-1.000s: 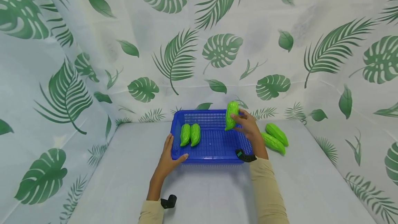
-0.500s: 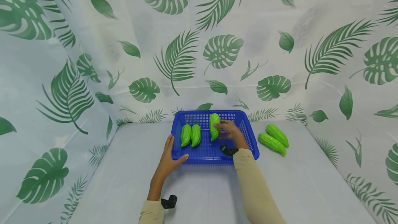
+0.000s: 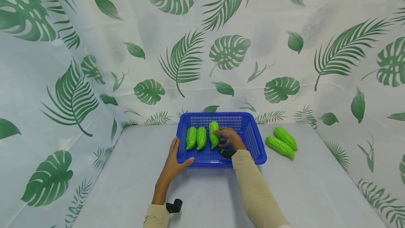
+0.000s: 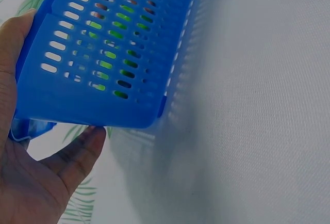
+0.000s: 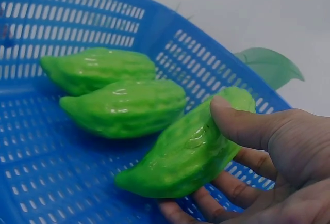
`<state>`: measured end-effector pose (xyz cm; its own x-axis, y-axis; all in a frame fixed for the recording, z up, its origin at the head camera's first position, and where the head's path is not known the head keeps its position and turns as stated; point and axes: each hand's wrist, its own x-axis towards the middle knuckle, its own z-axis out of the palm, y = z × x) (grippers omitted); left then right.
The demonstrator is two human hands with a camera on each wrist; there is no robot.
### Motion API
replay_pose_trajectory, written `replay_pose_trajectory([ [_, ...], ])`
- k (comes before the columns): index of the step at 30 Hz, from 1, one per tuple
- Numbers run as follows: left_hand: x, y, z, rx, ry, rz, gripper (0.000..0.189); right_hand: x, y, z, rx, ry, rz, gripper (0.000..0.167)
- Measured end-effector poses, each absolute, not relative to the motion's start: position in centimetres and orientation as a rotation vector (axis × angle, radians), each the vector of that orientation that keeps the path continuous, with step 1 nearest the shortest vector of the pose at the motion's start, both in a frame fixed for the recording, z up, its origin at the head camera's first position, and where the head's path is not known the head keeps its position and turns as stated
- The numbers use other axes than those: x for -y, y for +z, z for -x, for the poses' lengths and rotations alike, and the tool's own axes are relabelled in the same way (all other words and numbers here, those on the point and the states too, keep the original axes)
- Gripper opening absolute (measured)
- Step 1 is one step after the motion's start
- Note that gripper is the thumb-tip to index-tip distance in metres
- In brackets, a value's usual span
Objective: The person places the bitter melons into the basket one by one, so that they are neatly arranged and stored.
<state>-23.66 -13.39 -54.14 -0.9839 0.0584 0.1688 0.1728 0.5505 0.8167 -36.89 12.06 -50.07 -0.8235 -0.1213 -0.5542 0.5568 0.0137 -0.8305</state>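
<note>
My right hand (image 3: 232, 139) grips a bright green bitter melon (image 3: 213, 133) inside the blue plastic basket (image 3: 218, 165). In the right wrist view the thumb (image 5: 242, 126) lies on top of this bitter melon (image 5: 191, 149) and the fingers pass beneath it. Two more bitter melons (image 3: 191, 137) lie side by side on the basket floor, to the left of the held one. My left hand (image 3: 172, 166) holds the basket's front left corner, with thumb and fingers spread around it, as the left wrist view shows at the basket wall (image 4: 98, 100).
Two further bitter melons (image 3: 280, 147) lie against each other on the white table (image 3: 303, 185), right of the basket. Behind the table hangs a white sheet (image 3: 196, 101) printed with green leaves. A black wrist-worn camera (image 3: 174, 206) sits on the left wrist.
My right hand has carried the bitter melon leftward and down, from the basket's right side to beside the two in it. My left hand has stayed at the corner.
</note>
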Motion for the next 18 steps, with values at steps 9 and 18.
replay_pose_trajectory([
  [9,13.5,-54.0,23.6,2.653,-1.434,0.194,0.106,-11.0,-52.0,38.4,-1.853,-1.788,-0.497,0.055],
  [18,13.4,-54.0,23.7,2.66,-1.431,0.178,0.106,-10.1,-51.5,37.6,-1.911,-1.799,-0.602,0.056],
])
